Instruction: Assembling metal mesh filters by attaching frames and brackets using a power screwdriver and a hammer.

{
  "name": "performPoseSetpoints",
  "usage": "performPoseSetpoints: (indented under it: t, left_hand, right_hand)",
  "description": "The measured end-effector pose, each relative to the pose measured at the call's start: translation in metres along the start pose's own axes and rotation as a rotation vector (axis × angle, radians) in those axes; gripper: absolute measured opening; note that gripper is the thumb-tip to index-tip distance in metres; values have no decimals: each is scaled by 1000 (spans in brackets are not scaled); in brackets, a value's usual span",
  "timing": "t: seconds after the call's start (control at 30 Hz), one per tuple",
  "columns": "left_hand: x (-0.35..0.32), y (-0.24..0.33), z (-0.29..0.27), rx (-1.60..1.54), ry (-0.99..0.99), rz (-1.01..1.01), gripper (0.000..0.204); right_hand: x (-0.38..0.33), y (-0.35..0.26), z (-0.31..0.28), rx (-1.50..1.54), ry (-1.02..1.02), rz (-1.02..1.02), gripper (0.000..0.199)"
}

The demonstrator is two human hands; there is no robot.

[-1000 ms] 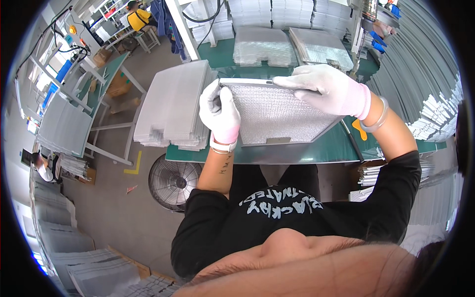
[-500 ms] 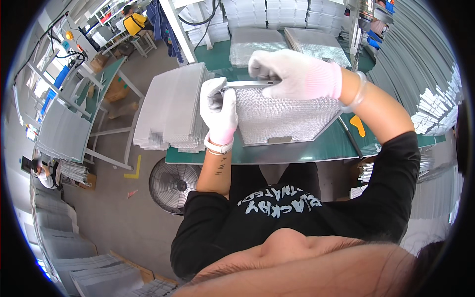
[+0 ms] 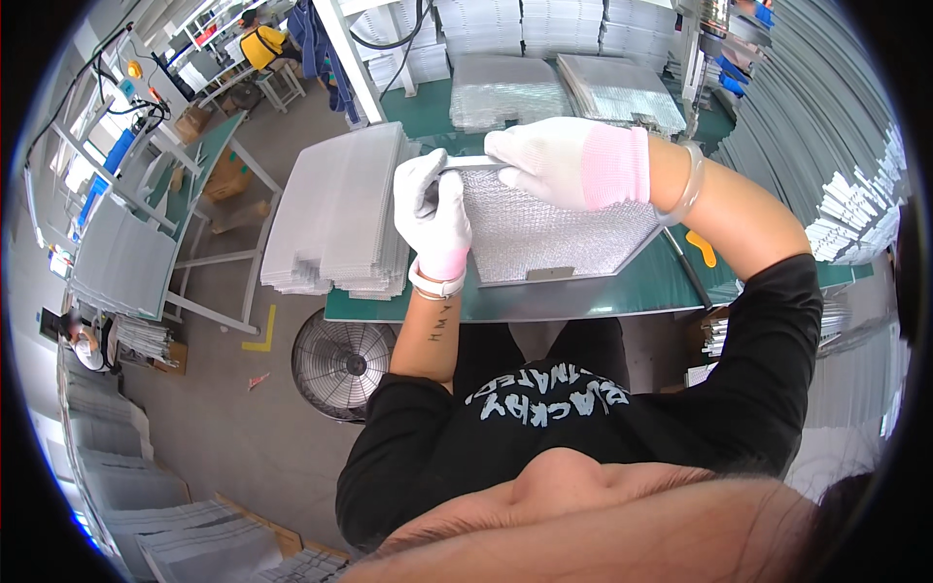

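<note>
A silvery mesh filter panel [image 3: 569, 228] with a thin metal frame stands tilted on the green worktable [image 3: 398, 309] in front of me. On its near edge sits a small metal tab [image 3: 550, 274]. My left hand [image 3: 432, 216], in a white glove, is closed round the panel's far left corner. Along the far edge, my gloved right hand [image 3: 573, 163] pinches a pale frame strip [image 3: 474, 162], its fingertips a short way from the left hand. The right hand and wrist cover the rest of that edge.
A tall stack of mesh sheets [image 3: 335, 209] stands left of the panel. Two wrapped panel piles [image 3: 510, 89] lie behind. To the right are a dark rod [image 3: 687, 267] and an orange tool [image 3: 701, 249]. A floor fan [image 3: 345, 364] stands below the table's left end.
My right hand has slid left along the far edge, nearer to my left hand, and turned lower over the strip. The left hand keeps its hold with barely any shift.
</note>
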State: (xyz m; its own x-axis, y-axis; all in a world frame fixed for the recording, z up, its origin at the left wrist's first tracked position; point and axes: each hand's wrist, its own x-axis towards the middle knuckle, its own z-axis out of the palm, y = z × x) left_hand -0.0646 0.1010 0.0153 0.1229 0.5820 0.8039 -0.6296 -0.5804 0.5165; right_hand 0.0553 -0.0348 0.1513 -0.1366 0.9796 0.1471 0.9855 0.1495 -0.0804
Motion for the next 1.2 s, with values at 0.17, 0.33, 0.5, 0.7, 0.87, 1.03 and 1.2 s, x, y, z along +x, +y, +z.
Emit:
performPoseSetpoints:
  t: [0.17,0.33,0.5,0.7,0.87,1.03,1.2]
  left_hand:
    - [0,3,-3,-32,-15,-13,22]
    - [3,6,-2,31,-41,-32,24]
    - [-2,1,1,78,-33,24,28]
    - [-7,-1,3,67,57,57,30]
    - [-7,2,1,-15,30,25,28]
    - [-4,0,-9,-161,-43,-120,25]
    - [0,-7,-11,-109,-119,-64,24]
  right_hand:
    - [-1,-4,-4,-17,-6,-4,23]
    - [-3,-3,0,-84,62,-3,23]
    - [5,-4,-7,-234,5,-48,21]
    - [17,-8,12,-175,200,-161,20]
    - [12,-5,16,-164,264,-215,21]
    - [13,-6,13,-148,198,-166,21]
    - [15,-8,15,-176,213,-149,23]
